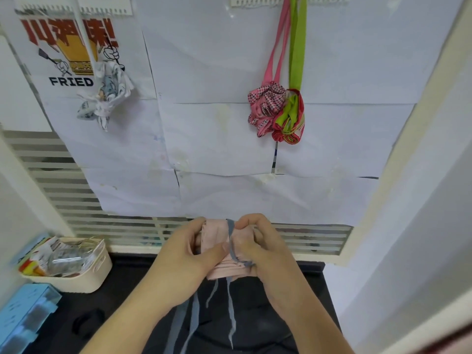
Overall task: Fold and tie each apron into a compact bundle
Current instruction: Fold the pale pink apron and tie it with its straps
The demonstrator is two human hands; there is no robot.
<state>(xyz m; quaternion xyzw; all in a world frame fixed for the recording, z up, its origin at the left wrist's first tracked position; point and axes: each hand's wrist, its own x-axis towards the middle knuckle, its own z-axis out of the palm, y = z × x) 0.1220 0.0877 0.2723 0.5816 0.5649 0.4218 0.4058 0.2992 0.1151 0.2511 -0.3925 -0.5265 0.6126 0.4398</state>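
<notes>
A pale pink apron [217, 238] is folded into a small roll and held up in front of the wall, low in the head view. My left hand [186, 254] grips its left side, thumb pressed on the front. My right hand [260, 246] grips the right side, fingers curled over the top. A grey-blue strap [231, 241] runs once around the roll between my hands, and its loose ends [229, 310] hang down. Three tied bundles hang on the wall: a white printed one [104, 98], a pink checked one [265, 106] and a green-and-red one [290, 121].
A dark counter [122, 302] lies below my hands. On it at the left stand a cream basket [99, 272] of packets and a light blue box [28, 312]. A slatted vent [76, 200] and paper sheets cover the wall. A white wall closes in the right side.
</notes>
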